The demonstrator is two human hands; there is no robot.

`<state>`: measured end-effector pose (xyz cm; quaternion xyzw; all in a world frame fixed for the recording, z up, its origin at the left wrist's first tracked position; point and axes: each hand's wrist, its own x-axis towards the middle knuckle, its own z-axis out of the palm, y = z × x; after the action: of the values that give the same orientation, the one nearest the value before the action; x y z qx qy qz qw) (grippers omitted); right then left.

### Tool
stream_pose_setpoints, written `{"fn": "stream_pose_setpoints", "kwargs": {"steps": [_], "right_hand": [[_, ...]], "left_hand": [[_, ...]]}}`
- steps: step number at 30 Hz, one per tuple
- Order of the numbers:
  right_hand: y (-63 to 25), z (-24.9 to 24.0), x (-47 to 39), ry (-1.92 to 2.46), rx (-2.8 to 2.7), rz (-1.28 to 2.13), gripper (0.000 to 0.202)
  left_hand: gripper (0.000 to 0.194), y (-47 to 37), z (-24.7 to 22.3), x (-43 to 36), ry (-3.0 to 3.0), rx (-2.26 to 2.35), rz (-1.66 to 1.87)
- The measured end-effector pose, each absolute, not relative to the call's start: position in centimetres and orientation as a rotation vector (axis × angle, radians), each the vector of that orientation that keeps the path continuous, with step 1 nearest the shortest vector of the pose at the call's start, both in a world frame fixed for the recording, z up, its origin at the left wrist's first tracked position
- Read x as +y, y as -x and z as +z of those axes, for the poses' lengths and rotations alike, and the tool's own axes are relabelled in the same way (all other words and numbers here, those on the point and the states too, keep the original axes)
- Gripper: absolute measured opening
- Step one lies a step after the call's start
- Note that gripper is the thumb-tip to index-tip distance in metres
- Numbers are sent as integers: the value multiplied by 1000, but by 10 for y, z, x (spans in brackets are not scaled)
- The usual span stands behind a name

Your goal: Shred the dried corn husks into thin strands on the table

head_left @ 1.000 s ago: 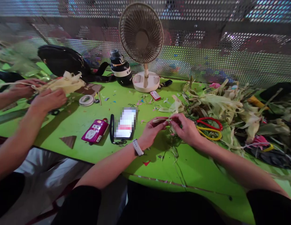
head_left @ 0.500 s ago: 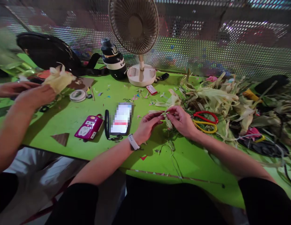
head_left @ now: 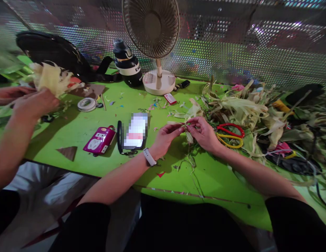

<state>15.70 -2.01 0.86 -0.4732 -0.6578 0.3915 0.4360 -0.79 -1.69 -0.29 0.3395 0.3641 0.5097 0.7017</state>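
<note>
My left hand [head_left: 166,138] and my right hand [head_left: 203,134] meet over the green table, fingertips almost touching. Both pinch a small bundle of pale corn husk [head_left: 189,136], its lower end hanging between them. A thin green strand [head_left: 192,162] trails beneath toward the table's front edge. Just right of my right hand lie scissors with red and yellow handles [head_left: 231,134], their blades hidden under husks. Behind my fingers rests a loose pale husk piece [head_left: 195,109]. A wristband circles my left wrist.
A heap of corn husks [head_left: 238,106] covers the right side. A phone [head_left: 136,131], purple power adapter [head_left: 99,140], tape roll [head_left: 87,104], black bottle [head_left: 128,66] and fan [head_left: 159,82] stand around. At left, another person's hands [head_left: 38,105] hold husks; a black bag [head_left: 52,56] lies behind.
My hands stay nearly in place, fingers shifting slightly on the husk bundle. The other person's hands and their husks have moved a little left and up.
</note>
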Motion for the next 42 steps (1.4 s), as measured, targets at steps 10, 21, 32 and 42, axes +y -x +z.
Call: {"fn": "stream_pose_setpoints", "kwargs": {"steps": [10, 21, 32, 42], "right_hand": [[-161, 17, -27, 1274, -1861, 901, 42], [-169, 27, -30, 1025, -2452, -405, 20], [-165, 12, -23, 1302, -2138, 85, 27], [-156, 11, -25, 1260, -1655, 995, 26]], "left_hand": [[28, 10, 0, -11, -664, 902, 1238], [28, 13, -2, -10, -995, 913, 1219], [27, 15, 4, -16, -1021, 760, 1034], [27, 8, -3, -18, -852, 733, 1040]]}}
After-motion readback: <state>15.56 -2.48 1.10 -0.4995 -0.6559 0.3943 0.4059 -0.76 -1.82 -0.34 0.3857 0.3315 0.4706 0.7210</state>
